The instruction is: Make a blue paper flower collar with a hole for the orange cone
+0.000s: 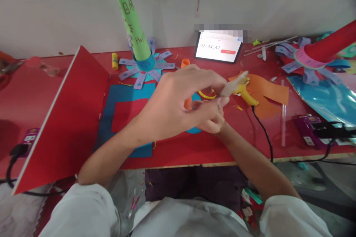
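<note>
My left hand [178,100] reaches across the middle of the table, thumb and fingers curled into a ring. At its fingertips is a pale, tapered, blurred piece [235,84], which it pinches. My right hand [213,116] is just behind and below, fingers folded and close to the same piece; what they hold is hidden. An orange paper tube [185,63] shows above my left hand and through its ring, over a blue disc [196,98] that is mostly covered. Whether a hand touches the tube, I cannot tell. Right of the hands lies a yellow glue gun [247,94].
Orange paper [267,90] lies under the glue gun. Behind stand a green tube [136,37] with purple strips, a yellow glue stick [115,61] and a tablet [218,50]. A red panel [75,118] rises at left; a purple power socket [307,129] is at right.
</note>
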